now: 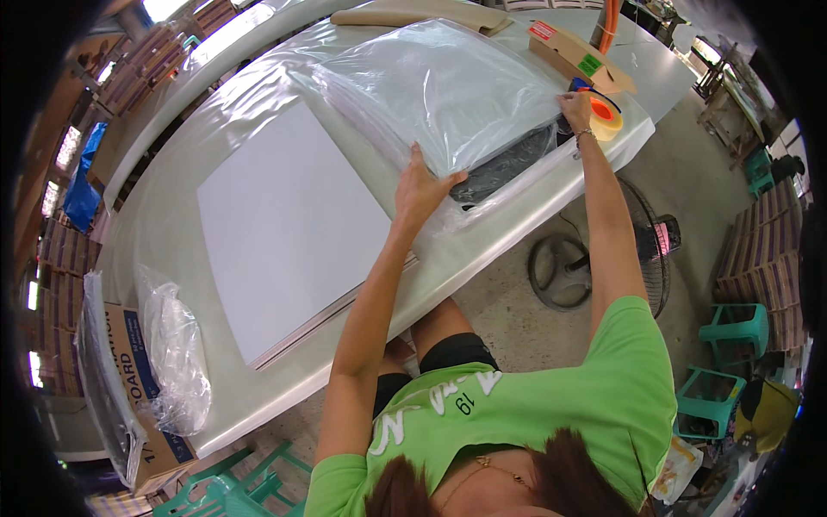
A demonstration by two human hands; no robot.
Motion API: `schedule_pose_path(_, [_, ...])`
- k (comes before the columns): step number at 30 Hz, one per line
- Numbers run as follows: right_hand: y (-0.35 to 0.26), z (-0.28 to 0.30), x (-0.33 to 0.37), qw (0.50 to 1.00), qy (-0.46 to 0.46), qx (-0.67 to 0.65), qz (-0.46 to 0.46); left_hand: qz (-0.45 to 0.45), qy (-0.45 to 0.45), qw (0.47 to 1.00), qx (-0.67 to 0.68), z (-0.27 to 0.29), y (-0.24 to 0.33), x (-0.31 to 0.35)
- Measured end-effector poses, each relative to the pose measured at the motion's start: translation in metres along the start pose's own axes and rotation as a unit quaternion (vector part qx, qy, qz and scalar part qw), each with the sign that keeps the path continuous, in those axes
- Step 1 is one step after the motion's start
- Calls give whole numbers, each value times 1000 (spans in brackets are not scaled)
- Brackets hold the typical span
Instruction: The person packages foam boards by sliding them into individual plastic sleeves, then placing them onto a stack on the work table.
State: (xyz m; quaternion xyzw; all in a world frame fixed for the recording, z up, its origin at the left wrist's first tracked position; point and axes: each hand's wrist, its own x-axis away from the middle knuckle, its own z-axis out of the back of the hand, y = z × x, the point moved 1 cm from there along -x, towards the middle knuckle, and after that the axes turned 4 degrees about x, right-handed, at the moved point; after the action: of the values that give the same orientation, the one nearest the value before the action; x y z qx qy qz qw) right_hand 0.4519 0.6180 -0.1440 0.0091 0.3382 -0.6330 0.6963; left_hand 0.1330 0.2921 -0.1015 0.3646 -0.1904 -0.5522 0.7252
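A clear plastic sheet [448, 95] covers a pale, flat rectangular piece on the table, with a dark layer [508, 172] showing beneath its near edge. At the near left corner of the plastic, my left hand [420, 191] rests with thumb and forefinger spread along the edges. My right hand [575, 112] has its fingers closed on the plastic at the near right corner; the fingertips are partly hidden. Beside it lies a yellowish tape roll [606, 123], next to an orange and blue item [594, 93]. A stack of white boards [293, 233] lies left of my left forearm.
The table [482, 250] has a pale plastic cover. Crumpled clear plastic [177, 353] and a printed cardboard box [129, 345] are at its left end. An open cardboard box [568, 60] stands at the far right. A fan [642, 241] and green stools [732, 332] occupy the right side.
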Motion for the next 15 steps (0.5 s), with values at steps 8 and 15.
schedule_pose_path(8, [5,-38,-10,945,-31,262,192,39,-70,995,60,7,-14,4])
schedule_pose_path(15, [-24,-5,26,960,184,47,208,-93,-63,989,100,94,-50,65])
